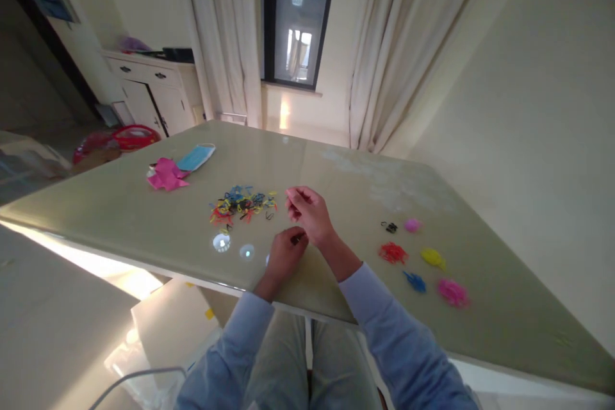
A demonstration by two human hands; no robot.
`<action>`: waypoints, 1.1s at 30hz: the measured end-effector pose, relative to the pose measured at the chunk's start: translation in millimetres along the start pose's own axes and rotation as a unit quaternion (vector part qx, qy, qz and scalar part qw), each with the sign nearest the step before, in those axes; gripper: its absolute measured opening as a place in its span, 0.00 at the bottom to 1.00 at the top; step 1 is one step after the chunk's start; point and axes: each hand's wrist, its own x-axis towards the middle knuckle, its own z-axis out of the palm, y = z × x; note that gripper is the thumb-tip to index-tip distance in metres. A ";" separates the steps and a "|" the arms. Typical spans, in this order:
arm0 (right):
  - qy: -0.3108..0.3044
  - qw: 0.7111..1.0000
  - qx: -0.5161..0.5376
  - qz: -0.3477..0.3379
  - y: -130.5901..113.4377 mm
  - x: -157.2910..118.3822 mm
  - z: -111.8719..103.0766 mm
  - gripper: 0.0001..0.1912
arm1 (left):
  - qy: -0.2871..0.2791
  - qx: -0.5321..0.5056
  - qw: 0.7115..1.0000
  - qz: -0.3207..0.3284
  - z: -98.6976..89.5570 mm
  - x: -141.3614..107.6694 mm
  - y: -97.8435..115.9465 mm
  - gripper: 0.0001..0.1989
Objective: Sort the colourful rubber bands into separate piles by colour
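Observation:
Over the middle of the table my right hand (pixel 309 213) is closed, thumb and fingertips pressed together. Just below and left of it, my left hand (pixel 287 251) has its fingers curled together near the table top. What either hand holds, if anything, is too small to make out. Left of my hands lies a mixed pile of small coloured bands (pixel 243 204). On the right are separate heaps: black (pixel 391 227), red (pixel 393 253), blue (pixel 415 281), yellow (pixel 433 258), a small pink one (pixel 412 225) and a larger pink one (pixel 452 293).
A pink crumpled wrapper (pixel 167 175) and a blue face mask (pixel 196 157) lie on the far left of the table (pixel 336 170). Beyond stand a white cabinet (pixel 166 93) and curtains (pixel 230 32). A cardboard box (pixel 170 320) is below the near edge.

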 end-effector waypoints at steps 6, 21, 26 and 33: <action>0.070 0.987 0.135 0.050 -24.9 -71.7 -42.3 0.15 | -0.011 -0.006 1.000 -0.013 -3.4 -2.8 2.6 0.16; 0.155 0.974 0.155 0.059 -47.5 -161.9 -99.3 0.15 | -0.008 0.012 0.998 -0.066 -7.4 -8.0 7.2 0.22; 0.178 0.968 0.172 0.050 -53.2 -168.1 -118.9 0.14 | -0.017 0.025 0.996 -0.080 -8.2 -7.9 8.9 0.23; 0.220 0.963 0.155 0.027 -60.7 -178.4 -139.1 0.12 | -0.011 0.052 0.996 -0.075 -9.2 -7.0 5.7 0.23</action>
